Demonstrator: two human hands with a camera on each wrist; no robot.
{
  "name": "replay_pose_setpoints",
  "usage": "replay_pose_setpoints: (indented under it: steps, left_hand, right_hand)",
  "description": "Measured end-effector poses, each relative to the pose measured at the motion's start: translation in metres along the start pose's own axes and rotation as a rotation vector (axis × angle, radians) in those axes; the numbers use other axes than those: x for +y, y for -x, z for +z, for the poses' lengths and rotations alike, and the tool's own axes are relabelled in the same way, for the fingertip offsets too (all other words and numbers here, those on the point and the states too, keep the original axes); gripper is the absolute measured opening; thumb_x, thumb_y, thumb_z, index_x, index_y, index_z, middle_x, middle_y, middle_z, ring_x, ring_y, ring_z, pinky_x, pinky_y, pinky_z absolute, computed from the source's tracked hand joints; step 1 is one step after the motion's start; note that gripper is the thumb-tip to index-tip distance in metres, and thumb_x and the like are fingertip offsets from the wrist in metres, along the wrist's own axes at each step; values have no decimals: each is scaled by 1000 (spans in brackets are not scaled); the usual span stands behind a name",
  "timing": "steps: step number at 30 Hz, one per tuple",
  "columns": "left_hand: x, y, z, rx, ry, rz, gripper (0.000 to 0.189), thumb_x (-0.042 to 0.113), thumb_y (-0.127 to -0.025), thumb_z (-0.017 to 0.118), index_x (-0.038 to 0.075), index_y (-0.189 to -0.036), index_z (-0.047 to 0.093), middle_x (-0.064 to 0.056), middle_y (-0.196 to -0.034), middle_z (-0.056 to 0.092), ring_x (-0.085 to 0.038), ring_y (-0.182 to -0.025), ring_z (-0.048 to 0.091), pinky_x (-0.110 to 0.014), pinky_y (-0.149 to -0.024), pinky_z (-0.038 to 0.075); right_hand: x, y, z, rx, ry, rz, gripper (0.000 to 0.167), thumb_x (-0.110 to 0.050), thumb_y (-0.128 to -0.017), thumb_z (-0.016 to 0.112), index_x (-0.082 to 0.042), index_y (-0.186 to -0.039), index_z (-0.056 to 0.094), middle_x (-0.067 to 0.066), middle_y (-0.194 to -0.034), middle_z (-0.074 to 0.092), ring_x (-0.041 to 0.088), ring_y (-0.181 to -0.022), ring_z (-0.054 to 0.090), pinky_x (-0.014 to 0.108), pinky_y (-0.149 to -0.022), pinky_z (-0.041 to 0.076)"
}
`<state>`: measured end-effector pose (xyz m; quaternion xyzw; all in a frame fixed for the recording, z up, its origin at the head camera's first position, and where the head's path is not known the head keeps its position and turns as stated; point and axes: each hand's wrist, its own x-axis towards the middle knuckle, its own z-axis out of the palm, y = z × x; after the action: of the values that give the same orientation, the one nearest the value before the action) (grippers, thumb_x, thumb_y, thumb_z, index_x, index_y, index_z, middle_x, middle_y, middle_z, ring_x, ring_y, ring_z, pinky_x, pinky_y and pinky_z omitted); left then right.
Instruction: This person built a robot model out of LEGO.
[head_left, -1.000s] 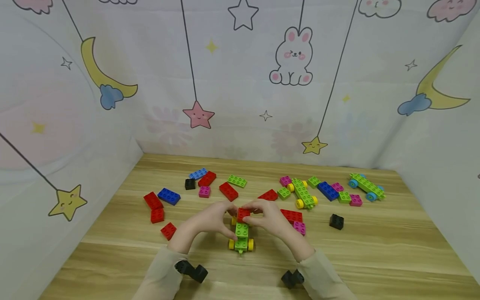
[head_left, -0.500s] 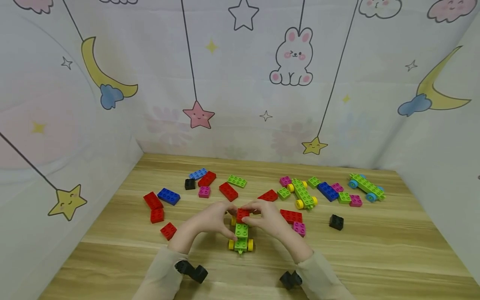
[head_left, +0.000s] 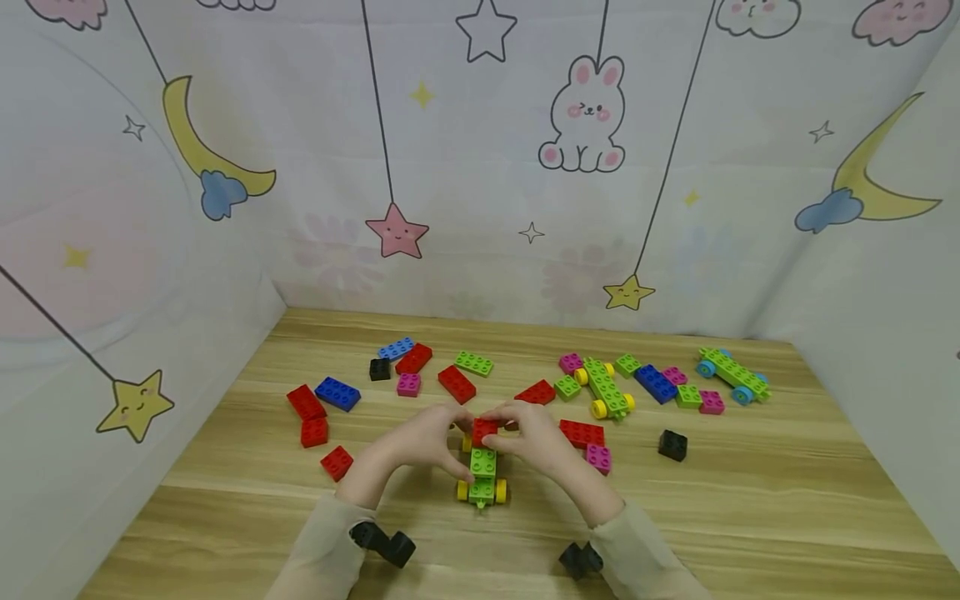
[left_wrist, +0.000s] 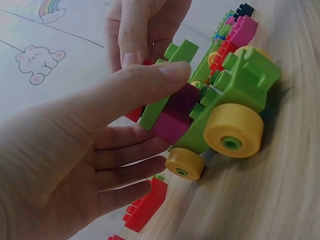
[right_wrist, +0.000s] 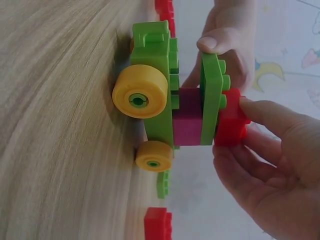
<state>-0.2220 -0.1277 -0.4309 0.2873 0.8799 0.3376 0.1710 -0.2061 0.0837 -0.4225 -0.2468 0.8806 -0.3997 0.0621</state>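
A toy car of building bricks stands on the table in front of me, with a green wheeled base (head_left: 482,492) and yellow wheels (right_wrist: 141,91). On the base sits a magenta brick (right_wrist: 187,120), topped by a green plate (head_left: 483,463) that overhangs toward me. My left hand (head_left: 429,437) holds the car from the left, thumb at the plate's near end and fingers around the far side. With thumb and fingers, my right hand (head_left: 534,433) pinches a red brick (right_wrist: 231,117) on the plate's far end. The red brick's far side is partly hidden by fingers.
Loose red, blue, pink, green and black bricks lie around, such as a blue brick (head_left: 338,392) at left and a black brick (head_left: 672,444) at right. Two more wheeled bases, one yellow-wheeled (head_left: 606,388), one blue-wheeled (head_left: 733,375), stand back right. A printed cloth (head_left: 480,250) encloses the table.
My right hand and the red brick have shifted very slightly left and toward me. The left hand and the wheeled base have stayed in place.
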Motion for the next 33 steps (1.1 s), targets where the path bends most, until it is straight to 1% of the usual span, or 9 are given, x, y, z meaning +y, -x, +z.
replay_pose_setpoints:
  steps: [11, 24, 33]
  left_hand:
    - [-1, 0, -1, 1, 20, 1, 59, 26, -67, 90, 4, -115, 64, -6, -111, 67, -23, -107, 59, -46, -98, 49]
    - [-2, 1, -1, 0, 23, -3, 60, 27, -68, 90, 4, -117, 64, -6, -111, 67, -23, -108, 59, -47, -98, 49]
    - [-1, -1, 0, -5, 22, 2, 60, 27, -68, 90, 4, -116, 64, -6, -111, 68, -23, -108, 60, -47, -99, 48]
  right_hand:
    - [0, -1, -2, -14, 2, -1, 30, -20, -91, 70, -5, -117, 70, 9, -113, 70, 26, -104, 64, 44, -91, 54]
    - [4, -1, 1, -10, -27, 0, 30, -19, -90, 71, -4, -116, 70, 11, -114, 71, 25, -103, 64, 44, -91, 54]
    - [7, -1, 2, -2, -30, 15, 31, -20, -89, 72, -6, -117, 71, 9, -113, 71, 25, -104, 64, 43, -91, 54]
